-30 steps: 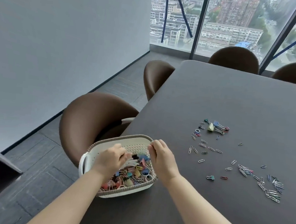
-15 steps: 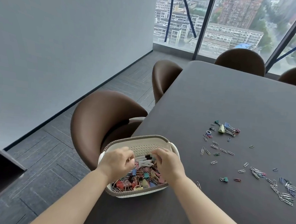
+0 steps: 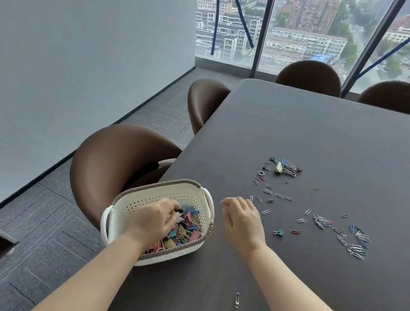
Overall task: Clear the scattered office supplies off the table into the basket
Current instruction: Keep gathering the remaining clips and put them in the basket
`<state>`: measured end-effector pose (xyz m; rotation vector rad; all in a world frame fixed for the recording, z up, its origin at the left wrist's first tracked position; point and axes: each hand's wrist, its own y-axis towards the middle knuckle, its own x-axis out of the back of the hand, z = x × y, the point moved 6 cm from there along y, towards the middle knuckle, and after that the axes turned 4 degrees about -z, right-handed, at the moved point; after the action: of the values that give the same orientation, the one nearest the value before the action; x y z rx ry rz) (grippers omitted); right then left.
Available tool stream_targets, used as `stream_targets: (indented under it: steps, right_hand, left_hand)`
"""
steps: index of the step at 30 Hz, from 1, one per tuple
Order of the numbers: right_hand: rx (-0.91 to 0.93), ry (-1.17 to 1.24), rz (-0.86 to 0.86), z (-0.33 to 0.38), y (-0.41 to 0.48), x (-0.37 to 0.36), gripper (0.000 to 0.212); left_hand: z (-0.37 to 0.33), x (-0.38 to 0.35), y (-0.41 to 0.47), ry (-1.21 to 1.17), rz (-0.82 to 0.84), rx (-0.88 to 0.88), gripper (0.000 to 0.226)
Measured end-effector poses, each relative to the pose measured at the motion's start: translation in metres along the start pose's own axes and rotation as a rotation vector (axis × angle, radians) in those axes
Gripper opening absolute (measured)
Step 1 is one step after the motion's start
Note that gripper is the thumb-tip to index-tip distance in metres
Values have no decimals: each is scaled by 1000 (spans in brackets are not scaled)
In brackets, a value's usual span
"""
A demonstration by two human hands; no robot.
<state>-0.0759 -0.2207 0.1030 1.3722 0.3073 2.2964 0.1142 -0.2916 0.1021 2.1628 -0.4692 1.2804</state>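
While the left grip [image 3: 154, 215] is reaching down inside the basket [image 3: 161, 185], its fingers are curling over the pile of clips [image 3: 187, 228] there, next to a small black thing. I cannot tell if it is holding that thing or letting it go. The right grip [image 3: 242, 220] is hovering over the table [image 3: 326, 132] just beside the basket, fingers loosely bent, with nothing showing in it. The basket is sitting at the table's left edge, partly full. So a drop into the basket seems to be going on. Many paper clips [image 3: 350, 244] are lying to the right, a few binder clips [image 3: 284, 166] are lying farther back, and 1 lone clip [image 3: 237, 300] is lying near the front. Next, the right grip will likely be reaching right to pinch or sweep up those thin, flat clips, which look hard to lift. No words or labels are showing anywhere.
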Motion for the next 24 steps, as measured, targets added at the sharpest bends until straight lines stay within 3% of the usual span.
stream_targets:
  steps: [6,10,13,17,21,24]
  right_hand:
    - [-197,-104,64,-94,-44,34,20]
    - [-305,-152,182,-144,-82,42,28]
    - [-338,-188,265,-167,-105,44,32]
    - [-395,-253,322,-188,-134,42,43]
    - [-451,-326,401,-209,-162,39,58]
    - [-479,-373,438,-223,-172,39,65]
  left_hand:
    - [-86,-47,14,-49,-82,-191,23]
    - [-127,-101,-14,-77,25,-283,27]
    - [-130,-144,-42,1,232,-185,46]
    - [-125,-192,-88,257,521,-47,90]
    - [-123,-209,-92,330,528,94,91]
    - [-128,-217,-70,284,549,102,100]
